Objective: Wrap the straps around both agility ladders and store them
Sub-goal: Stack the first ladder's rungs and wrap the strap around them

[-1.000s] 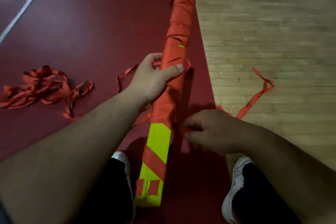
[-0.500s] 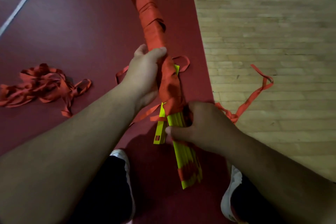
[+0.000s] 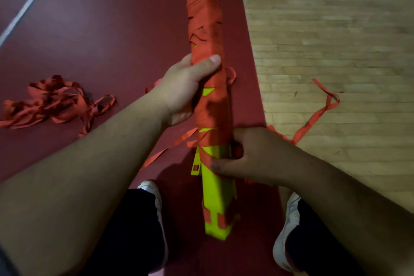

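Observation:
A bundle of neon-yellow ladder rungs [image 3: 215, 195] points away from me over the floor, its upper length wound in orange strap [image 3: 207, 18]. My left hand [image 3: 184, 89] grips the wrapped middle, thumb across the top. Lower down, my right hand [image 3: 251, 157] holds the strap against the bundle where the orange wrap meets bare yellow. A loose strap tail [image 3: 318, 114] trails from that hand to the right over the wood. One yellow rung end [image 3: 195, 167] sticks out on the bundle's left.
A tangled heap of orange strap [image 3: 58, 101] lies on the dark red floor [image 3: 100, 36] to the left. Pale wooden flooring [image 3: 336, 29] fills the right. My two white shoes [image 3: 154, 195] [image 3: 289, 226] flank the bundle's near end.
The bundle has turned in my hands: its broad yellow face shows again and its far end has swung right. My right hand has carried the strap round the lower part.

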